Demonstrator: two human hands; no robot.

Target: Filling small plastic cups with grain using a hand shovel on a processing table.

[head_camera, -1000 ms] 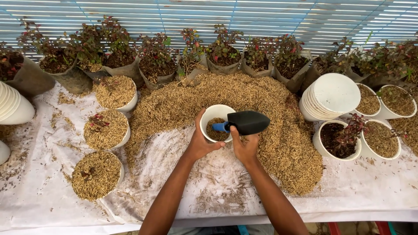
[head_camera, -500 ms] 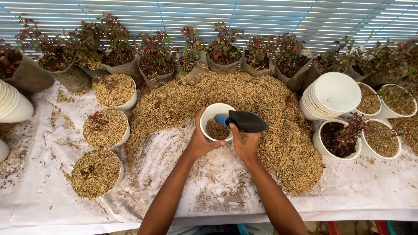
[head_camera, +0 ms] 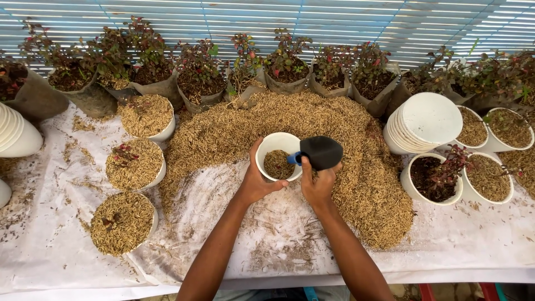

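My left hand (head_camera: pixel 257 179) grips the near left rim of a white pot (head_camera: pixel 273 146) that holds some rice husk at its bottom. My right hand (head_camera: pixel 319 184) holds a black scoop (head_camera: pixel 321 151) by its blue handle, just right of the pot's rim. Both sit at the near edge of a big pile of rice husk (head_camera: pixel 290 120) spread on a white sheet (head_camera: pixel 50 245).
Three husk-filled white pots (head_camera: pixel 146 116) (head_camera: pixel 135 164) (head_camera: pixel 121 223) stand at left. A stack of empty white pots (head_camera: pixel 426 122) lies at right, beside a planted pot (head_camera: pixel 436 178) and husk-filled ones (head_camera: pixel 490 177). Seedlings in dark bags (head_camera: pixel 200 78) line the back. More stacked pots (head_camera: pixel 14 134) at far left.
The scoop has swung from lying flat over the pot's right rim to a more tilted, shortened pose beside it. My left hand keeps its hold on the pot.
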